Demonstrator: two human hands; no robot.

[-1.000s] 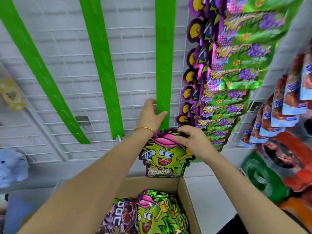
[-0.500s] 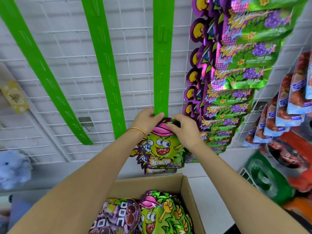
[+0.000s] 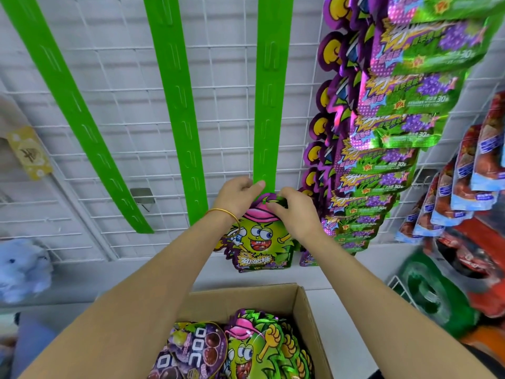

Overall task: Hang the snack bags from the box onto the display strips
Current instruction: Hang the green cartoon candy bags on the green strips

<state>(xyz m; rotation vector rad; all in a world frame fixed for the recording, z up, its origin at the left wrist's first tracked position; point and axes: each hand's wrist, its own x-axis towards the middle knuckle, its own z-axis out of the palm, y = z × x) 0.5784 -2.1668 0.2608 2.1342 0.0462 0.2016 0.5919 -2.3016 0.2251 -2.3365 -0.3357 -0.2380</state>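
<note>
Green strip (image 3: 269,119) pinched, left hand (image 3: 236,196); bag (image 3: 259,242), right hand (image 3: 296,212).

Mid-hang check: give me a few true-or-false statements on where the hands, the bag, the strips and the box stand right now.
1. The right hand pinches the top of the snack bag. True.
2. The left hand holds the lower end of the green strip. True.
3. The box is empty. False: more bags lie in it.
4. The two strips further left are full of bags. False: both are bare.
5. The bangle is on the right wrist. False: it is on the left wrist.
</note>
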